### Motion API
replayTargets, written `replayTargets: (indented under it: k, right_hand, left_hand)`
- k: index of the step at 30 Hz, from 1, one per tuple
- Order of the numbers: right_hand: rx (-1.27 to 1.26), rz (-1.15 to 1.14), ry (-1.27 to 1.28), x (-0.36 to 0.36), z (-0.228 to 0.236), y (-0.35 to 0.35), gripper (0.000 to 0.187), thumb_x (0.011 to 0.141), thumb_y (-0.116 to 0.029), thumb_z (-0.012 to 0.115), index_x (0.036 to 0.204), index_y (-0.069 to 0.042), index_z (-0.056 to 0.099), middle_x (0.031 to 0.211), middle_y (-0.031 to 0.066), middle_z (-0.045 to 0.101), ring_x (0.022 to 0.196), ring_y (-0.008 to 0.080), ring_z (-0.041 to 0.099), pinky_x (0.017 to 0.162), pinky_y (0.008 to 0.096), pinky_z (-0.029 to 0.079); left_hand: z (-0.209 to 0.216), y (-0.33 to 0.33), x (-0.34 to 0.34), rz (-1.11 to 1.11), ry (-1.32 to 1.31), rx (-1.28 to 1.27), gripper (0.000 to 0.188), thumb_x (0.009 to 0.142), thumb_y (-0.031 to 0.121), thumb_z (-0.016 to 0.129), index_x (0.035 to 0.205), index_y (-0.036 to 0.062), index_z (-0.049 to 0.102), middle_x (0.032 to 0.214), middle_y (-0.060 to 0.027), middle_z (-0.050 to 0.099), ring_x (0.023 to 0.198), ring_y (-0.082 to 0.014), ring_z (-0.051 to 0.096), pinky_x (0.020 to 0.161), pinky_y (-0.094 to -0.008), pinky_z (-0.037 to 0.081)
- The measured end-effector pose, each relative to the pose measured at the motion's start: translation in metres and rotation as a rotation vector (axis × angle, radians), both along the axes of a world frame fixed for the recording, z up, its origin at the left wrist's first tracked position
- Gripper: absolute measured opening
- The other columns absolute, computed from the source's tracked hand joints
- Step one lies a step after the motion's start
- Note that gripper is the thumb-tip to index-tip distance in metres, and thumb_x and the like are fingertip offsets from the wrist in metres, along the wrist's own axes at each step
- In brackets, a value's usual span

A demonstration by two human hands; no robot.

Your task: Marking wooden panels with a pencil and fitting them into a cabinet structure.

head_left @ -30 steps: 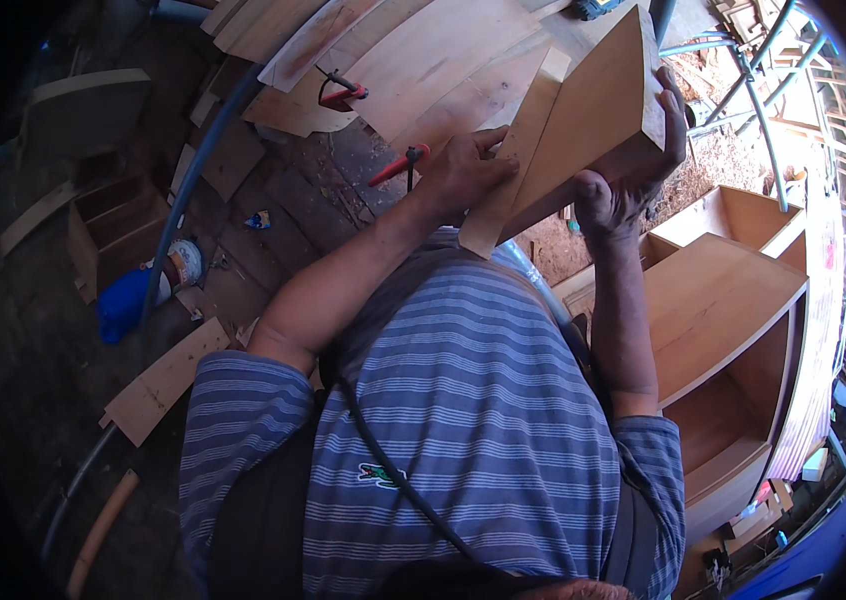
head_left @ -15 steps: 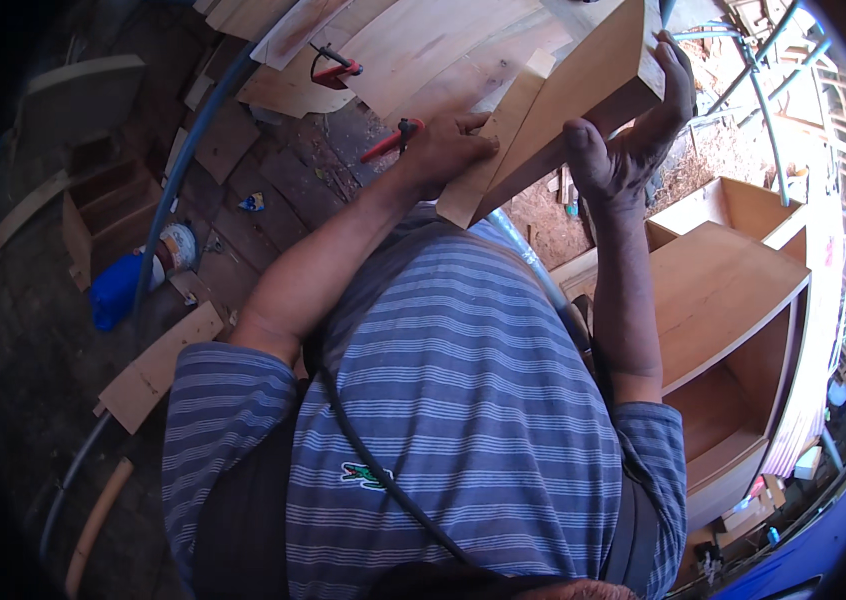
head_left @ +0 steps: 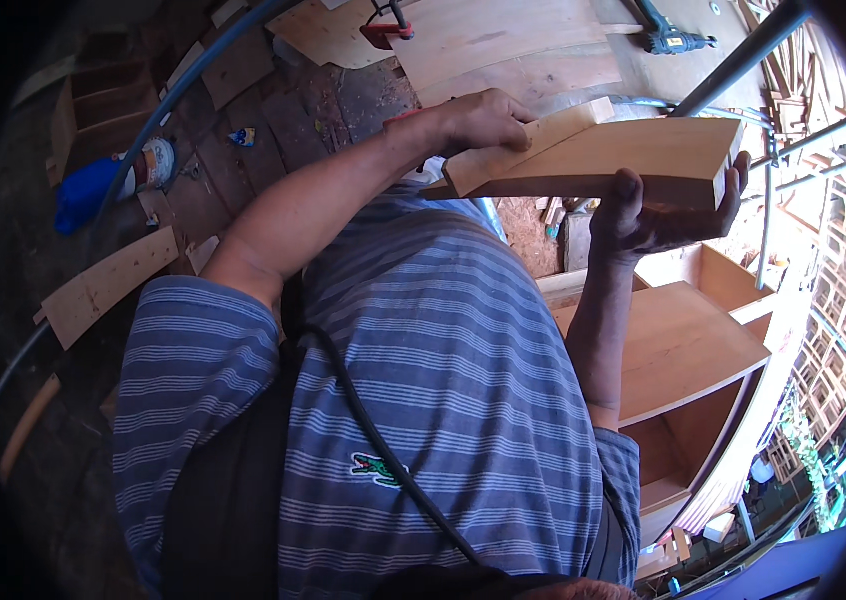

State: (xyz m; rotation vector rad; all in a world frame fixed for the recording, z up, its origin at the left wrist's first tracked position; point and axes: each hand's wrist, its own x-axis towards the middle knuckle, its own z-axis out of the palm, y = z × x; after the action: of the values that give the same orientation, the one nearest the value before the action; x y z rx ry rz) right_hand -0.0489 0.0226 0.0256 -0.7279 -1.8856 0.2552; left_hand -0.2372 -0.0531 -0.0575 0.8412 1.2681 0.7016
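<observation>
A thick, box-like wooden piece (head_left: 653,148) is held up in front of my chest, lying almost level. A thin wooden strip (head_left: 565,126) lies slantwise across its left part. My left hand (head_left: 491,120) is closed on the strip, with its fingertips bent against the face; part of the grip is hidden. From below, my right hand (head_left: 658,218) supports the wooden piece's right end. Its thumb is on the near edge and its fingers wrap round the far end.
A wooden cabinet (head_left: 668,335) stands close on my right. Plywood sheets (head_left: 503,45) lie ahead, with a red clamp (head_left: 386,35) and a power drill (head_left: 678,42). A metal pipe (head_left: 743,62) slants nearby; a blue bundle (head_left: 93,195) lies at left.
The wooden piece has swung from a steep tilt to nearly level, its right end coming down with my right hand. My left hand has stayed on the strip. The whole view has shifted.
</observation>
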Motion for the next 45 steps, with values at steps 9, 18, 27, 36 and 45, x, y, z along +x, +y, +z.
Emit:
replayTargets:
  k: [9,18,27,36,45]
  right_hand:
    - [-0.177,-0.117,0.2,0.009,-0.001,-0.004,0.094,0.074,-0.059,0.072,0.134,-0.003,0.026,0.13,0.0221,0.036,0.123,0.0359,0.042,0.1,0.0509,0.041]
    - [-0.234,-0.143,0.221,0.023,-0.007,-0.005,0.095,0.073,-0.055,0.074,0.136,-0.007,0.023,0.132,0.0208,0.034,0.125,0.0365,0.04,0.102,0.0521,0.041]
    - [-0.242,-0.148,0.223,0.017,-0.002,-0.01,0.093,0.073,-0.05,0.076,0.136,-0.007,0.024,0.131,0.0201,0.034,0.123,0.0352,0.041,0.103,0.0522,0.041]
    - [-0.305,-0.151,0.345,0.033,-0.003,0.003,0.083,0.075,-0.039,0.078,0.132,-0.006,0.028,0.128,0.0176,0.038,0.114,0.03,0.048,0.094,0.0456,0.05]
    - [-0.396,-0.186,0.322,0.037,0.012,0.006,0.077,0.075,-0.029,0.077,0.133,-0.006,0.031,0.126,0.0163,0.039,0.114,0.0296,0.047,0.096,0.0453,0.048]
  left_hand:
    - [0.0,0.029,-0.001,-0.151,0.094,0.038,0.044,0.074,0.013,0.064,0.116,0.0021,0.067,0.085,-0.0061,0.069,0.072,-0.0098,0.059,0.066,-0.0248,0.049]
    - [0.027,0.034,0.004,-0.203,0.17,-0.007,0.045,0.073,0.014,0.062,0.117,0.0038,0.067,0.086,-0.0089,0.07,0.072,-0.0132,0.061,0.068,-0.0279,0.049]
    - [0.024,0.034,-0.001,-0.246,0.186,0.011,0.047,0.074,0.014,0.062,0.119,0.0039,0.065,0.085,-0.0084,0.069,0.07,-0.0127,0.06,0.067,-0.0275,0.049]
    - [0.026,0.027,-0.004,-0.277,0.224,-0.067,0.052,0.072,0.012,0.06,0.124,0.0069,0.063,0.083,-0.0073,0.068,0.066,-0.0121,0.06,0.064,-0.0261,0.049]
    - [0.017,0.023,-0.003,-0.306,0.291,-0.068,0.054,0.07,0.014,0.059,0.124,0.0117,0.065,0.079,-0.0099,0.068,0.065,-0.0141,0.061,0.062,-0.0285,0.048]
